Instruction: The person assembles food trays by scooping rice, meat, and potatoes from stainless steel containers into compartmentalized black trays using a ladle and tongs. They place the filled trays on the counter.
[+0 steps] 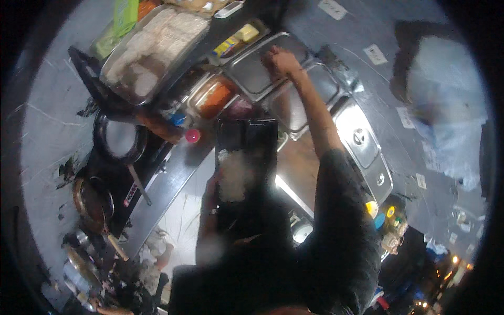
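Observation:
My left hand (pixel 211 190) grips the side of a black compartment container (pixel 247 128), held in front of me. White rice (pixel 232 176) lies in its near-left part. My right hand (pixel 284 61) is stretched far forward over a rectangular steel pan or lid (pixel 249 79). Its fingers are curled and slightly blurred; whatever they pinch, if anything, is hidden. Beneath my right forearm is another steel pan or lid (pixel 328 84).
An orange shredded food (pixel 214 98) fills a tub beside purple food (pixel 241 107). At left, a co-worker's arm (pixel 157 125) reaches toward a pink cap (pixel 192 136) and a blue cap (pixel 178 118). Pans (pixel 119 137) stand far left; a steel lid (pixel 358 134) lies right.

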{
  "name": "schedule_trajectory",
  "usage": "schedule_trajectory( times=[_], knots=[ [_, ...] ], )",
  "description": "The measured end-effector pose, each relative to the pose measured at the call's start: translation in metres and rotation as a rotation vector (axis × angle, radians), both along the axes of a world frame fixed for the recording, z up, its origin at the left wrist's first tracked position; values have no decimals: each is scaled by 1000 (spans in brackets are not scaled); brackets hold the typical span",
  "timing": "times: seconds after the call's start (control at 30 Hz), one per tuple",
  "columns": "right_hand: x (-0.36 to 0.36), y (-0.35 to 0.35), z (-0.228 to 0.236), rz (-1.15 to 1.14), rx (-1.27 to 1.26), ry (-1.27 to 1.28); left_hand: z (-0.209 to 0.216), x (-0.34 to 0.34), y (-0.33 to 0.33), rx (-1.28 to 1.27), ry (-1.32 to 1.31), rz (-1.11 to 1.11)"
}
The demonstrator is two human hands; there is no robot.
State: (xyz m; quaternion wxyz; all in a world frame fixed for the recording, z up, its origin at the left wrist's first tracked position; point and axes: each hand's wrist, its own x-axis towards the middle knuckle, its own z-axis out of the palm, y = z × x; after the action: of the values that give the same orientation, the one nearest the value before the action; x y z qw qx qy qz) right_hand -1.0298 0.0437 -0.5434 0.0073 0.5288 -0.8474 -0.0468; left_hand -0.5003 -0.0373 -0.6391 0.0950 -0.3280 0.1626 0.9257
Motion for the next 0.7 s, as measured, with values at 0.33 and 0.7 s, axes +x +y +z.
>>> schedule_trajectory(
  times=[0.33, 0.7],
  knots=[
    [-3, 95, 61, 139, 323, -123, 2, -2, 14, -56, -168, 226],
    [107, -38, 74, -63, -97, -515, 26, 11, 26, 10, -230, 259]
  ],
)
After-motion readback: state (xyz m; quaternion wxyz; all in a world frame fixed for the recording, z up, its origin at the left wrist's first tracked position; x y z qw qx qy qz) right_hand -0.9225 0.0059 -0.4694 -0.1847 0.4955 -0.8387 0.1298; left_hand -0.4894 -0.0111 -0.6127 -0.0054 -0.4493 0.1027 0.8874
